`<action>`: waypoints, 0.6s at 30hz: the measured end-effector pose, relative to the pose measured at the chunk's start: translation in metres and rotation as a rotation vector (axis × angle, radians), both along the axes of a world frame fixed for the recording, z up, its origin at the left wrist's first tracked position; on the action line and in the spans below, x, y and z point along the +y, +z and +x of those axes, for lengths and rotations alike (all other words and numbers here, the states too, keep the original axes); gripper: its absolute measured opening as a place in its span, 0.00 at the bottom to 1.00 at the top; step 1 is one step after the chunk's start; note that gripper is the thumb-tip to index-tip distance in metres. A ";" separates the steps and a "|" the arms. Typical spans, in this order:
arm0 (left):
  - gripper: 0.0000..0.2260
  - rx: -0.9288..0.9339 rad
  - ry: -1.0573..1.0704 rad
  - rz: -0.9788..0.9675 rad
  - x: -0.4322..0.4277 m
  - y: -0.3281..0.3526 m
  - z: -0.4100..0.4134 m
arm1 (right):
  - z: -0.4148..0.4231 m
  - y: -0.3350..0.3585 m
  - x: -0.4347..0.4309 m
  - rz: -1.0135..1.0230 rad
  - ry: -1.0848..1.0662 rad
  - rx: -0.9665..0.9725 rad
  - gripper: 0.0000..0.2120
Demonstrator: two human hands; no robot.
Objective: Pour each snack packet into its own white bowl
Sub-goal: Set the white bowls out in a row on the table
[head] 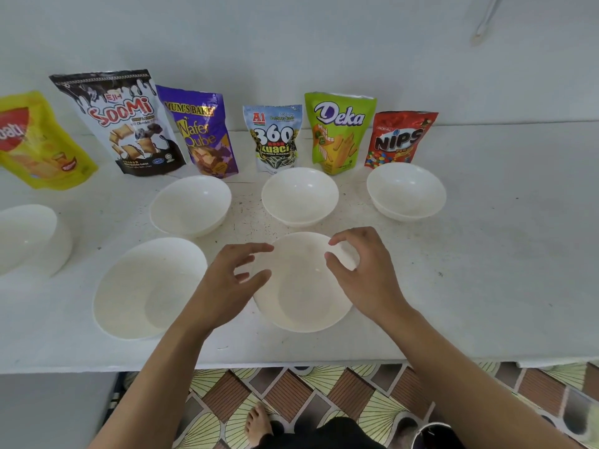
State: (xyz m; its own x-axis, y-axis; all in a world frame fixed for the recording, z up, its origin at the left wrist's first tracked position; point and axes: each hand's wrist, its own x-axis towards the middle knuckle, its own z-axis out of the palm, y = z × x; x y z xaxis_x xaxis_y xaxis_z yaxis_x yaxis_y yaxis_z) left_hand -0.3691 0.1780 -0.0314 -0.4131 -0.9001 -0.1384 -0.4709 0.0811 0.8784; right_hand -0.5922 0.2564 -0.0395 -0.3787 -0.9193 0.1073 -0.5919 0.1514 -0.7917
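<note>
Empty, loosely spread left hand [233, 280] and right hand [366, 277] hover over white bowl [304, 309] near counter [486, 286] front edge; seat it flat before pouring

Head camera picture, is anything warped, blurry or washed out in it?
In the head view, wide-angle warp tilts the Soomi packet and stretches the leftmost bowl; the yellow packet at the edge looks soft; light is flat, so the near bowl barely stands out from the white table.

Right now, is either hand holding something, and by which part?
Nothing is held. The left hand and right hand hang open above the near bowl, fingers loosely curled.
</note>
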 end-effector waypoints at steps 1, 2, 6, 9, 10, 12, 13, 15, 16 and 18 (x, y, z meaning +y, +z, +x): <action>0.13 0.007 0.010 -0.026 -0.001 0.006 0.000 | 0.001 0.005 -0.004 -0.035 0.009 0.000 0.08; 0.12 0.014 0.024 -0.057 -0.003 0.013 0.002 | 0.003 0.011 -0.009 -0.074 0.022 -0.004 0.07; 0.07 0.018 0.139 -0.208 -0.016 0.044 0.017 | 0.020 0.041 -0.033 -0.185 0.102 -0.070 0.03; 0.04 0.090 0.254 -0.290 -0.028 0.062 0.044 | 0.048 0.063 -0.056 -0.223 0.171 -0.113 0.01; 0.04 0.116 0.295 -0.309 -0.033 0.068 0.058 | 0.061 0.069 -0.065 -0.234 0.194 -0.119 0.01; 0.04 0.139 0.364 -0.339 -0.043 0.075 0.088 | 0.089 0.077 -0.084 -0.249 0.244 -0.127 0.01; 0.04 0.144 0.393 -0.351 -0.049 0.079 0.105 | 0.105 0.080 -0.093 -0.253 0.271 -0.131 0.02; 0.05 0.149 0.445 -0.368 -0.060 0.084 0.141 | 0.140 0.086 -0.114 -0.258 0.321 -0.141 0.02; 0.05 0.141 0.469 -0.369 -0.066 0.086 0.160 | 0.158 0.088 -0.124 -0.252 0.337 -0.144 0.02; 0.05 0.120 0.518 -0.356 -0.080 0.084 0.201 | 0.197 0.088 -0.144 -0.231 0.358 -0.158 0.02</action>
